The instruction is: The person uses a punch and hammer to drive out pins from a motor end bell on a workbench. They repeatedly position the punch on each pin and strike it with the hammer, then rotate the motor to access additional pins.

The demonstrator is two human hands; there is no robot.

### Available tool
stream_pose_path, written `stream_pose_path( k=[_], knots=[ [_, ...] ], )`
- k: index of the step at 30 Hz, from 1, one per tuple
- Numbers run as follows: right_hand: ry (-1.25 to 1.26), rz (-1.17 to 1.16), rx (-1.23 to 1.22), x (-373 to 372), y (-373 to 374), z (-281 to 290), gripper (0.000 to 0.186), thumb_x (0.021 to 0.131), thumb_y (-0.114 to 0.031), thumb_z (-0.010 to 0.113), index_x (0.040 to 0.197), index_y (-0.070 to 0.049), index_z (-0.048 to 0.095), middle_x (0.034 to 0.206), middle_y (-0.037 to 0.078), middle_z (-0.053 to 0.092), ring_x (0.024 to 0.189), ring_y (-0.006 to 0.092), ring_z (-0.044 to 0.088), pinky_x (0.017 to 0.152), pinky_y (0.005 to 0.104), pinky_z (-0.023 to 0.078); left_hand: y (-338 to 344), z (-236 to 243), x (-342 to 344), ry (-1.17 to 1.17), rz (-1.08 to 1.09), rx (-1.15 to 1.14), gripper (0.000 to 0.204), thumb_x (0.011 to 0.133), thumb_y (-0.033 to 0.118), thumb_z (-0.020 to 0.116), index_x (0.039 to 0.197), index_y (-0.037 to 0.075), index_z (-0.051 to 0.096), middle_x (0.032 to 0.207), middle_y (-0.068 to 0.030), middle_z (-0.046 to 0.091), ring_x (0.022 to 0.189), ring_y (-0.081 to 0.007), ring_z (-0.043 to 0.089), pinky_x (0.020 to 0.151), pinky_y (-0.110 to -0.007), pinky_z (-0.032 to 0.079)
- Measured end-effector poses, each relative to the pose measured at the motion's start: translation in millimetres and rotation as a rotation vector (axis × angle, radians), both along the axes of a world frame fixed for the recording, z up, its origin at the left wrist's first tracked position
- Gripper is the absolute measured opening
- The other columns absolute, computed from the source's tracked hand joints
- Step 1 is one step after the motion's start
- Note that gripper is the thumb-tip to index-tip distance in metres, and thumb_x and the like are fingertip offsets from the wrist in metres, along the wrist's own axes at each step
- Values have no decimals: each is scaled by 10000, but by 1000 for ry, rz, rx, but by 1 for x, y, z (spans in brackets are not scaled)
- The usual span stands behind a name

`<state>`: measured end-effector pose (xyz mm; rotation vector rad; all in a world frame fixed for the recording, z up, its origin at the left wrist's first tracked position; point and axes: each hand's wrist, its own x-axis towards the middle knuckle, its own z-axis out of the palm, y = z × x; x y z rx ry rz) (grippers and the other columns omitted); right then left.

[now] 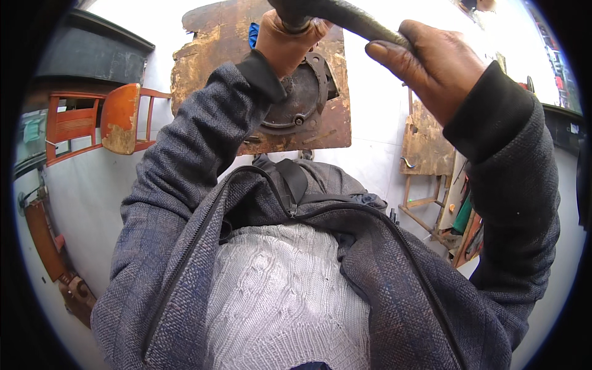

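Observation:
My right hand (435, 68) is closed round the handle of a hammer (364, 23), which slants up to the left. Its dark head lies at the top edge, partly cut off. Directly under the head, my left hand (287, 44) is wrapped in a fist; a short round metal end shows at its top, but I cannot make out what it holds. Below the left hand, a round dark metal casting (290, 108) with bolt lugs lies on a worn wooden tabletop (209, 43). My left forearm and sleeve hide part of the casting.
A scrap of blue (253, 35) shows beside my left wrist. An orange wooden chair (121, 120) stands to the left, near a dark cabinet (92, 52). At right is a worn wooden stool (427, 142), with assorted items in a wooden box (467, 237) below it.

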<state>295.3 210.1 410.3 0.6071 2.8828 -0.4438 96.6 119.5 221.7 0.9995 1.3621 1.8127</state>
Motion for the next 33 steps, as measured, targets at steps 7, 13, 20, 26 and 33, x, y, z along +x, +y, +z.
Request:
stream_pose_path(
  k=[7,13,20,26,33],
  knots=[
    [365,270,251,6,5,19,456,1088,-436,500,1092,-2,642,756,114,625,628,223,604,636,353,552,7,-7,-1,69,-3,-11,177,957,101,737,826,102,618,688,53,567,593,-36,527,486,-227,435],
    [-116,-85,53,-10,-14,-19,585,1040,-561,537,976,11,636,662,139,585,551,237,553,558,366,503,14,5,-16,181,-194,101,171,941,124,748,1077,73,656,938,-6,637,823,-96,584,676,-281,514],
    [116,-105,3,17,2,-11,679,1020,-645,500,994,15,660,689,133,591,601,222,592,596,323,523,5,31,-34,135,-431,-196,229,952,245,775,1093,101,668,803,46,598,700,-71,545,595,-261,468],
    [-76,-160,49,11,13,-31,663,1030,-632,490,962,6,657,666,132,588,582,224,588,571,335,514,6,16,-31,80,-437,-39,169,958,183,765,1092,107,696,879,49,647,726,-62,554,612,-244,474],
    [-51,-75,76,1,0,-31,659,1031,-617,499,946,12,674,644,125,586,524,219,555,535,348,497,-7,0,14,-162,74,164,22,988,59,680,1000,40,681,842,-3,666,721,-90,621,595,-256,492]
  ],
)
